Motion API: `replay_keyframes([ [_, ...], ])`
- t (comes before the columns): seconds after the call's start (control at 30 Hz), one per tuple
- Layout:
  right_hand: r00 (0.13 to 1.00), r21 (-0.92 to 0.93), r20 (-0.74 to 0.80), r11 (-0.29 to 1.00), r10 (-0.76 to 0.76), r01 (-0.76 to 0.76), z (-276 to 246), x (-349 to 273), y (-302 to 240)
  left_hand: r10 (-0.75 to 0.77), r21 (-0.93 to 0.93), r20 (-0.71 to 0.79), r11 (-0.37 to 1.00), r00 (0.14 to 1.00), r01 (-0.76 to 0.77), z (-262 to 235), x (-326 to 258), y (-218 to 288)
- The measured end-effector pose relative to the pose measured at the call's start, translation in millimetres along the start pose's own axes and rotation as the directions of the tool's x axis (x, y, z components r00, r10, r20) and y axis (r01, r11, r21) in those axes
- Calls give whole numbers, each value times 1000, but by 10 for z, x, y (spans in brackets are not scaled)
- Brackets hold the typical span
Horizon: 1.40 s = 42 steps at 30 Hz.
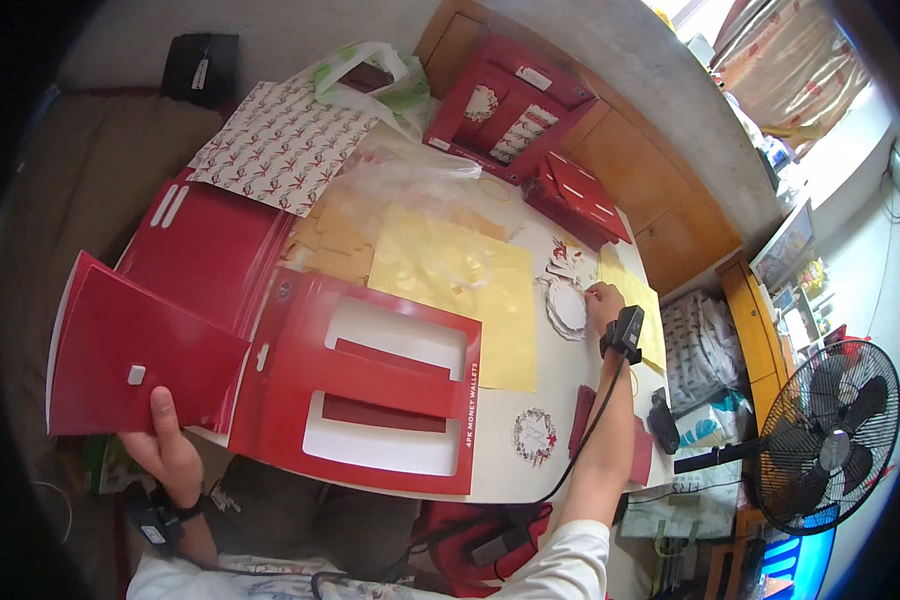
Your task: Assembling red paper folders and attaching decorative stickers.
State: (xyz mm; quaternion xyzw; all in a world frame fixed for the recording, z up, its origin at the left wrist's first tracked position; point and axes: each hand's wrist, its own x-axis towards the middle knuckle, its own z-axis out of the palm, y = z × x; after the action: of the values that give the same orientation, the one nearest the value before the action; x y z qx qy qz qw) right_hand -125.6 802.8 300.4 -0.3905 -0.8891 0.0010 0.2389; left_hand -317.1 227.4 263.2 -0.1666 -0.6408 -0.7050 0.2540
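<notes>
Our left hand (165,450) is just off the table's near left corner, palm turned up, thumb laid flat on the face of a red folder (150,340) and the other fingers hidden beneath, gripping it by its lower edge. The folder tilts over that corner. Our right arm stretches across the near right edge, wrist strapped with a black device (625,333). Our right hand (605,305) bends its fingers to the rim of a stack of round cards (567,308); whether it pinches one, we cannot tell.

A black cable (567,475) runs from that wrist past a wreath-printed card (534,437), and our forearm partly covers some red pieces (582,420). Along the near edge lies a flat red sleeve (300,370) with two long windows. A crumpled, see-through plastic bag (430,190) overlaps the smooth yellow sheets (500,300) mid-table. Red boxes (575,195) sit at the far right corner; a leaf-patterned sheet (280,145) lies toward the far left. The tabletop (500,425) is white, the folder glossy, the cards scallop-edged.
</notes>
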Motion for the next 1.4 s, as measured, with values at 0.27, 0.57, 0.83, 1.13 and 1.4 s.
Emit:
replay_keyframes([
  [0.27, 995, -1, -11, 995, 99, -99, -164, 45, -212, 1, 7, 1, 1000, 1000, -1, -93, 46, -15],
  [0.57, 988, 174, -10, 973, -153, 153, 7, 60, -359, 70, -12, -30, 997, 997, -70, -24, 72, 24],
  [0.83, 986, 123, 81, 983, -147, 136, -16, 94, -423, 17, -2, -56, 1000, 998, -17, -85, 49, -21],
  [1.13, 957, 221, -32, 932, -289, 289, -100, 100, -649, 24, 7, -36, 1000, 999, -24, -119, 35, -47],
  [1.4, 926, -46, 319, 973, -202, 228, -627, -134, -849, -120, -142, -79, 984, 990, 108, -170, 32, -105],
])
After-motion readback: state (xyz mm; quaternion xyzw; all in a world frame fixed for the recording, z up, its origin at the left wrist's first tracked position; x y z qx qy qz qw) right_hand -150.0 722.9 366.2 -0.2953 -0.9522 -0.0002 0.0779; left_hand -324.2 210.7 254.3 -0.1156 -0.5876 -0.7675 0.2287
